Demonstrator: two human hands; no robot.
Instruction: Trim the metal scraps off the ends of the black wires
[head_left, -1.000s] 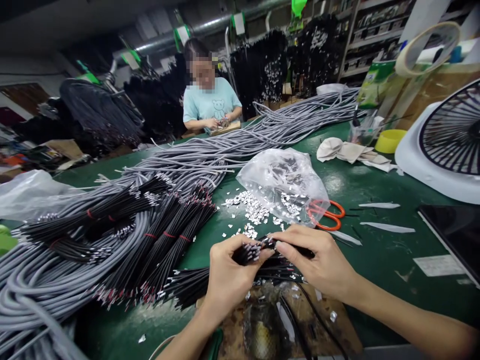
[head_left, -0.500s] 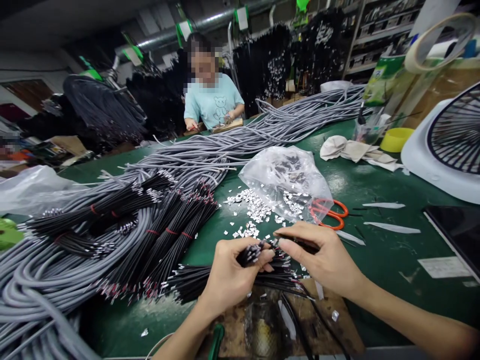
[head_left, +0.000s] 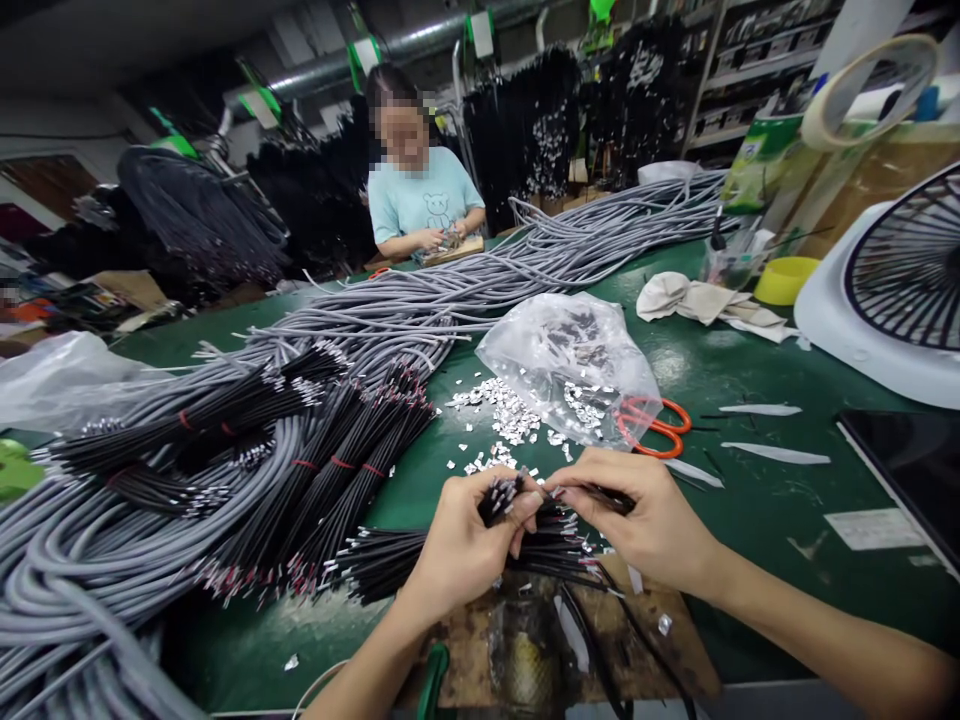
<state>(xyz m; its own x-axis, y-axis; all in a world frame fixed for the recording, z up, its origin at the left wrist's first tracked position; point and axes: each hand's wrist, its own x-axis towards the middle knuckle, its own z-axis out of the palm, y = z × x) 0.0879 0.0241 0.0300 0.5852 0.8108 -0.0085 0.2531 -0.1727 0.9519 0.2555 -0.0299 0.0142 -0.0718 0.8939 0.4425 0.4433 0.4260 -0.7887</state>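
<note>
My left hand is closed around a small bundle of short black wires with silver tips pointing up. My right hand pinches a single black wire next to that bundle, thumb and forefinger pressed together. Under both hands lies a loose heap of black wires on the green table, partly over a worn wooden board. Small silver terminals are scattered just beyond my fingers.
Tied black wire bundles and long grey cables fill the left. A clear plastic bag, orange scissors, a rag, a yellow bowl and a white fan lie right. A person in a light blue shirt works opposite.
My left hand has turned the bundle more upright and drawn it slightly nearer. The right hand has moved a little lower and stays pinched on a wire beside it.
</note>
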